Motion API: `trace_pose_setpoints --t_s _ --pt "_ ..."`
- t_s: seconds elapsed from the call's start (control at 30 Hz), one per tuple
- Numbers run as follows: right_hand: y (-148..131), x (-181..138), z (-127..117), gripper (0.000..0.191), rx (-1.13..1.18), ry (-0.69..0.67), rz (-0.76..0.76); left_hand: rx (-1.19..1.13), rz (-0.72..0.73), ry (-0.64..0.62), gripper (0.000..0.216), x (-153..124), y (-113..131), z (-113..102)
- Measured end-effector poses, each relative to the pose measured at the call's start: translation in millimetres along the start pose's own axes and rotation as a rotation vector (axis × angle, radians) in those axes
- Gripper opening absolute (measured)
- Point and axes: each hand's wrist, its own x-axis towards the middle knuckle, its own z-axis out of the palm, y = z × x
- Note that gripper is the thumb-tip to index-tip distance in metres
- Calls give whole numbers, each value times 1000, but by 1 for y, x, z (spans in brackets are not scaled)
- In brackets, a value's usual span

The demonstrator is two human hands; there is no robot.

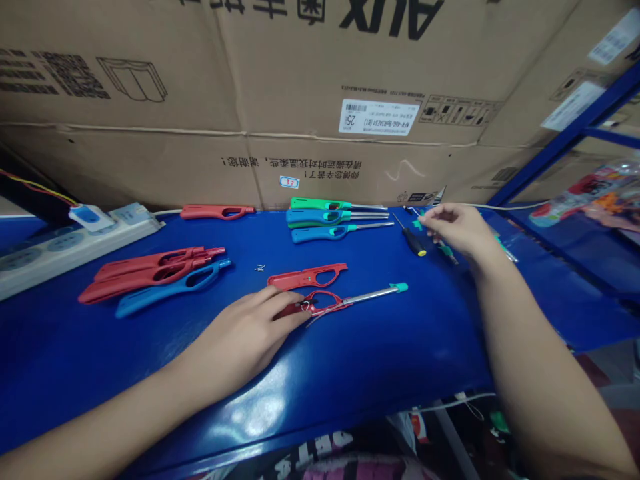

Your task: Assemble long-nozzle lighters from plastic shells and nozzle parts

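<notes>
My left hand [245, 337] lies flat on the blue table [360, 360], fingers stretched out and pressing on the handle end of an opened red lighter [333, 301] with a metal tube and teal tip. A loose red lighter shell [307, 275] lies just behind it. My right hand [457, 230] is at the back right, fingers pinched together over small green parts [418, 225] beside a black screwdriver [414, 241]. What the pinch holds is too small to make out.
Three green and blue lighters [330, 219] lie at the back centre. Red and blue shells [155, 277] are piled at the left, one red shell [217, 212] behind them. A white power strip [65, 243] sits far left. Cardboard boxes [310, 93] wall the back.
</notes>
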Motion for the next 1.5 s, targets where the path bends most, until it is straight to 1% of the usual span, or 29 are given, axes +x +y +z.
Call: trace_pose_setpoints --t_s 0.03,0.07,0.1,0.17,0.2,0.23,0.27,0.33,0.47,0.53,0.6,0.7,0.77,0.9,1.0,1.1,1.2,1.27,1.4,1.5 --pt "-8 -6 6 15 88 -36 -21 1 -3 -2 35 0 0 0" --pt "-16 -13 12 21 269 -107 -38 2 -5 -5 35 -1 0 0" --pt "-24 -21 18 30 435 -188 -56 2 -8 -10 35 -1 0 0" --pt "-37 -36 32 46 610 -381 -94 -2 -11 -17 35 -1 1 0" --pt "-42 -43 39 50 638 -476 -104 -5 -14 -20 35 -1 1 -1" --pt "-45 -49 46 47 640 -557 -104 -10 -17 -24 34 -1 1 -1" --pt "-47 -54 52 44 623 -612 -98 -14 -22 -28 35 -1 1 -2" --pt "-47 -58 63 43 561 -662 -71 -21 -28 -36 35 0 2 -2" --pt "-40 -58 72 45 404 -693 -43 -31 -24 -35 35 1 1 -2" --pt "-37 -57 71 42 304 -688 -81 -35 -21 -32 35 1 0 -2" --pt "-35 -57 67 37 157 -613 -221 -37 -23 -31 35 0 0 -2" --pt "-35 -55 60 34 -54 -466 -531 -39 -29 -32 36 0 0 -3" --pt "-36 -54 54 30 -119 -464 -667 -40 -29 -40 36 0 1 -3" --pt "-35 -50 43 22 -142 -511 -758 -45 -29 -48 35 0 1 -3" --pt "-38 -54 41 19 -45 -486 -814 -54 -21 -37 36 0 0 -2" --pt "-45 -66 48 18 74 -545 -869 -68 -27 -33 36 0 2 -2" --pt "-52 -83 58 18 81 -651 -907 -92 -31 -24 35 2 6 -2" --pt "-55 -92 63 16 72 -688 -924 -115 -35 -4 35 2 7 -2" --pt "-55 -99 67 12 39 -681 -914 -152 -50 34 34 2 7 0" --pt "-54 -101 67 13 15 -679 -906 -195 -65 42 32 2 7 1"
